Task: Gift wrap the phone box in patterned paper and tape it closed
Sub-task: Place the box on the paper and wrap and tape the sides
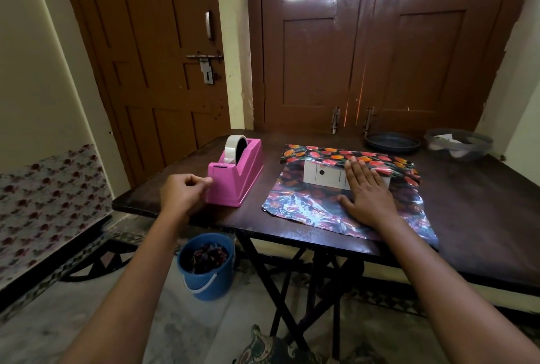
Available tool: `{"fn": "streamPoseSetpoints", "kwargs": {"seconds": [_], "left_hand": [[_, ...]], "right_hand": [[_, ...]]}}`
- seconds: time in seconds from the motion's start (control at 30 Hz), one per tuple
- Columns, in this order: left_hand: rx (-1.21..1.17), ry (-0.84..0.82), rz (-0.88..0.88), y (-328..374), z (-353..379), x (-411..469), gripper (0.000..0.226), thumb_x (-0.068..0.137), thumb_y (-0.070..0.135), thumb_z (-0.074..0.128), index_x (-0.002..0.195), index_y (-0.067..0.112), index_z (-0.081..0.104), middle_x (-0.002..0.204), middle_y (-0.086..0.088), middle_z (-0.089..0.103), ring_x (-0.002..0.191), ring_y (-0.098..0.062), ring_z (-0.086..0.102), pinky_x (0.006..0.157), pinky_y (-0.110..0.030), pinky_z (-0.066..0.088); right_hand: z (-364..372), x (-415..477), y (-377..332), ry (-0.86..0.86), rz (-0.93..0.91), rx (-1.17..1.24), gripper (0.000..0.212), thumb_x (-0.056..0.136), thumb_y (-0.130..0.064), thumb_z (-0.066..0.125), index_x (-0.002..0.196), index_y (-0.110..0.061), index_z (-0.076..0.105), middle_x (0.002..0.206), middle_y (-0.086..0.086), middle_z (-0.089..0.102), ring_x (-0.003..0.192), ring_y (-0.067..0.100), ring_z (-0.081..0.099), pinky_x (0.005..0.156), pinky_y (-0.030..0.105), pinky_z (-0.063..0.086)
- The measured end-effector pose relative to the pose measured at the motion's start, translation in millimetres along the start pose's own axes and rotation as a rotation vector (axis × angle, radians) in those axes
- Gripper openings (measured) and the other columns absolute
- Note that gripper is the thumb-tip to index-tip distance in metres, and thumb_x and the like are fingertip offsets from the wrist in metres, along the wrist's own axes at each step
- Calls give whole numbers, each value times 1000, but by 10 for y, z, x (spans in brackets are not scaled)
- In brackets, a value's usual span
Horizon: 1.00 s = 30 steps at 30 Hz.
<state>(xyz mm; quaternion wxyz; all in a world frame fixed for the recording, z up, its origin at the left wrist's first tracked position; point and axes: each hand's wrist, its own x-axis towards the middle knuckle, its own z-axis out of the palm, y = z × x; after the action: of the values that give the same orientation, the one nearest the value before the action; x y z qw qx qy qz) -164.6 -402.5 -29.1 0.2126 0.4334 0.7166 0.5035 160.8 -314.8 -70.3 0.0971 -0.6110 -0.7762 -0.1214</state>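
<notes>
While I look down through the head camera, the dark table (pixel 482 188) fills the view under both hands. On it the patterned paper (pixel 306 206) lies spread beneath the right hand (pixel 366 191). Its far edge is folded over toward me, and its near part, below the palm, is shiny and creased. The pink tape dispenser (pixel 233 179) stands to the left of that hand and apart from it, just in front of the left hand (pixel 182 191), with the tape roll (pixel 233 149) upright in its slot. The phone box (pixel 324 178) lies on the paper directly under the right hand's fingers; its white face shows to the left of them and a small corner to their right. This hand is flat, fingers straight and close together, pressing on box and paper. The left hand has its fingers curled, the tips at the near end of the dispenser. I cannot tell if they pinch tape or nothing, as the spot is too small to make out. The folded paper covers the far edge of the box, the hand hides its middle part, and the print on it is too small to read.
</notes>
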Motion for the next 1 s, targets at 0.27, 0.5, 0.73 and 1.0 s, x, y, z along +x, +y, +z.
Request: {"fn": "streamPoseSetpoints", "kwargs": {"seconds": [0.27, 0.5, 0.73, 1.0], "left_hand": [[-474, -369, 78, 620, 916, -213, 18, 92, 16, 57, 76, 7, 59, 62, -2, 52, 56, -10, 46, 48, -15, 42], [-465, -453, 77, 923, 1854, -132, 26, 90, 16, 60, 66, 10, 55, 57, -2, 49, 51, -10, 43, 48, -19, 37], [-335, -417, 76, 922, 2288, -47, 37, 89, 14, 60, 53, 11, 53, 48, -3, 50, 47, -16, 45, 47, -21, 36], [-219, -372, 49, 894, 2376, 2, 32, 85, 21, 65, 55, 11, 60, 52, -4, 58, 49, -18, 53, 48, -25, 40]], "right_hand": [[-21, -25, -8, 21, -8, 70, 83, 94, -53, 34, 147, -10, -14, 155, 7, -17, 143, 17, -15, 114, 30, -11], [20, -25, -4, 87, -2, 27, 81, 92, -52, 37, 149, -12, -4, 157, 7, -11, 144, 21, -15, 111, 36, -19], [53, -16, 19, 110, -22, 107, 86, 91, -54, 38, 147, -9, -9, 157, 7, -8, 145, 18, -7, 114, 31, -10], [75, -13, 11, 121, -22, 103, 93, 89, -59, 37, 145, -6, -17, 157, 8, -7, 145, 18, -5, 114, 32, -11]]}}
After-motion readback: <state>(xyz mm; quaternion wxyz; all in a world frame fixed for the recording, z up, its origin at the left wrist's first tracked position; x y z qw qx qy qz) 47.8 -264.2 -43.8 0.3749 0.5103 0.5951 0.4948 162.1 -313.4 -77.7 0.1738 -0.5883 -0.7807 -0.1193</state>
